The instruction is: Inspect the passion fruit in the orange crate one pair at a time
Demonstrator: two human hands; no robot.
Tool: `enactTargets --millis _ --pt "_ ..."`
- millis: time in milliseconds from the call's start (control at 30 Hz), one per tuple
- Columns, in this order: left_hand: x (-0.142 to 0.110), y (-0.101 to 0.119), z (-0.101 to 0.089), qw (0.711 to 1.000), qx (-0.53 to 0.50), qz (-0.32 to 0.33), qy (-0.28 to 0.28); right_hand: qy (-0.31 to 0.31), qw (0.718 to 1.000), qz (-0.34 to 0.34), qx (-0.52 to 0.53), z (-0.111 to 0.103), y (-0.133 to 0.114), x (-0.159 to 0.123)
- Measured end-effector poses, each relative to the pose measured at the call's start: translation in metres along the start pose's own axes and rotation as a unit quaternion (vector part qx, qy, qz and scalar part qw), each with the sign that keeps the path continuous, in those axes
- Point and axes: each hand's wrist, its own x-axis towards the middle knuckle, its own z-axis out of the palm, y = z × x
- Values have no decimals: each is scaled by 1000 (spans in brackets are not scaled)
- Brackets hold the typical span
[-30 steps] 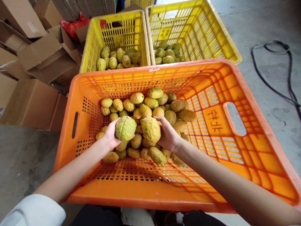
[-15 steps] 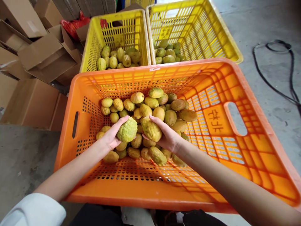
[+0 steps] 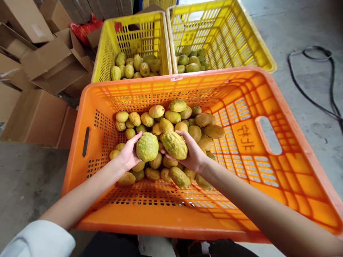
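Left of the large orange plastic crate (image 3: pixel 171 217) are open brown cardboard boxes (image 3: pixel 49 59). Behind its left half is a yellow slatted plastic crate (image 3: pixel 134 45) holding similar fruit. Over the pile of oval, yellow-green fruits (image 3: pixel 166 125) inside the orange crate, the left hand (image 3: pixel 128 156) grips a bumpy, rounded, light-green fruit (image 3: pixel 147 147), thumb near its top. Just beside it, the right hand (image 3: pixel 195 153) grips a ridged, oblong, yellow-green fruit (image 3: pixel 174 145), its fingers seemingly curled beneath, though the fruit partly hides them. Both held fruits are raised, near each other but apart. The oblong one has just been turned, so its long, ridged side now faces up, giving a fuller view of its skin. Behind the orange crate's middle is a second yellow slatted crate (image 3: pixel 188 36) with greener fruit; to the right, a black cord (image 3: pixel 333 80) lies on the floor.
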Motion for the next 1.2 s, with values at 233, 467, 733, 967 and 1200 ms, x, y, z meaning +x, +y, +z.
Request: enactTargets --millis 233,467,733,967,1200 --pt "2 -1 -1 1000 -7 -29 -2 -21 1000 -15 -2 7 -4 -6" --pt "-2 6 -2 999 2 -29 -19 -8 998 -52 -26 7 1 -8" --pt "-2 0 3 1000 8 16 0 -8 995 -89 -43 4 4 -4" --pt "-4 1 2 999 -7 -28 -27 25 998 -64 13 4 -3 -3" --pt "-1 1 0 997 -30 -59 -37 12 998 -51 18 6 -1 -2"
